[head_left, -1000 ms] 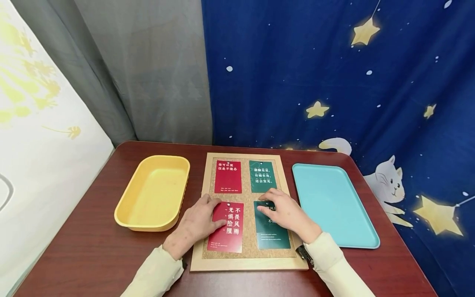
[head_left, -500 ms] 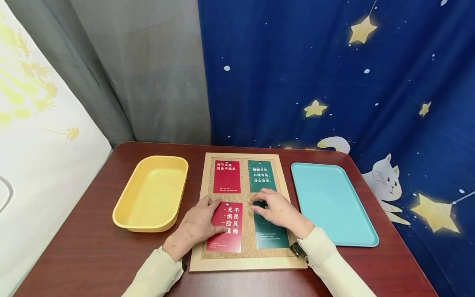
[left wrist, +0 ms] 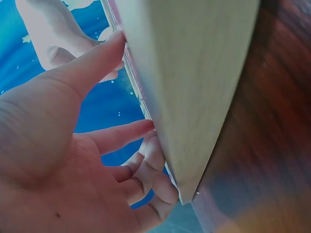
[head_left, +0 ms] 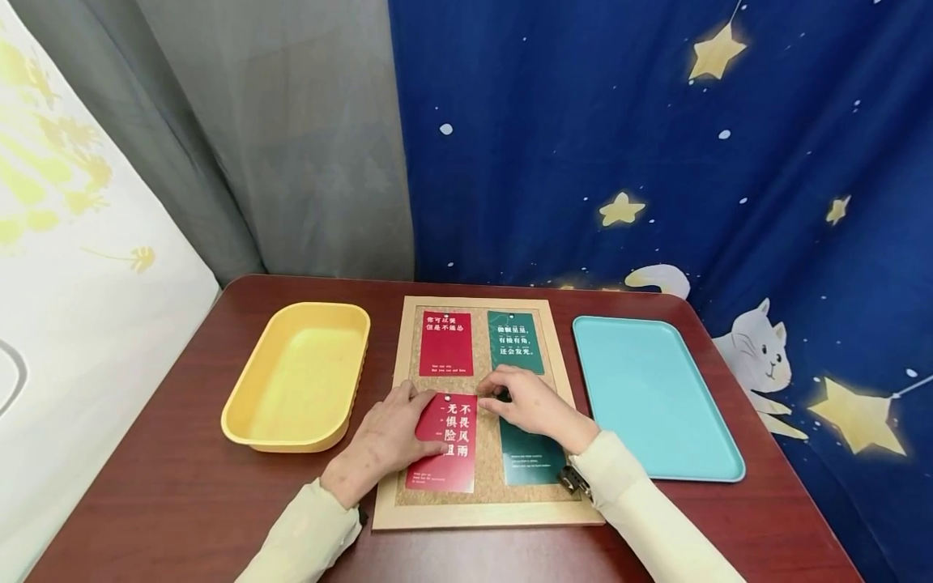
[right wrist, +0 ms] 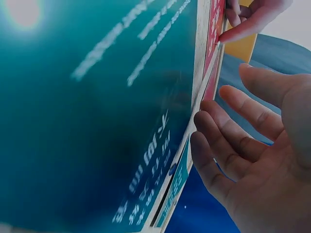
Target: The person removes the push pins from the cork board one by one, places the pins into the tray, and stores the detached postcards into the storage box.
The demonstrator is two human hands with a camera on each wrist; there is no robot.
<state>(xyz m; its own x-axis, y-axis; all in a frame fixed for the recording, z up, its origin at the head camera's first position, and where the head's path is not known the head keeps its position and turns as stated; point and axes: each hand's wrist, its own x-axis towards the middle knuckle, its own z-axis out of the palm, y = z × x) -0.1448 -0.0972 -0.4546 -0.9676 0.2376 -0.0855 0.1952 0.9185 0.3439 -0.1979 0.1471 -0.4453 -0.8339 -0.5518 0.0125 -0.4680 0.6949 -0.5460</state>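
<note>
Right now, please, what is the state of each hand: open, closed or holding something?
Left hand: open, thumb touching the lower red card.
Right hand: open, holding nothing, fingertips near that card's top right corner.

Lower green card (head_left: pixel 534 455): top hidden under the right hand (head_left: pixel 535 405) in the head view; lettering blurred in the right wrist view.
Lower red card (head_left: pixel 459 461): left edge partly hidden by the left hand (head_left: pixel 386 433), whose thumb covers part of one character.
Small print (head_left: pixel 534 462): too small to read, centre bottom of the head view.
Right fingertips: contact with the board (head_left: pixel 488 516) cannot be told.
Sleeves (head_left: pixel 309 526): cut off by the bottom edge.
Cat (head_left: pixel 758 348): partly hidden behind the table (head_left: pixel 175 486), lower right.
</note>
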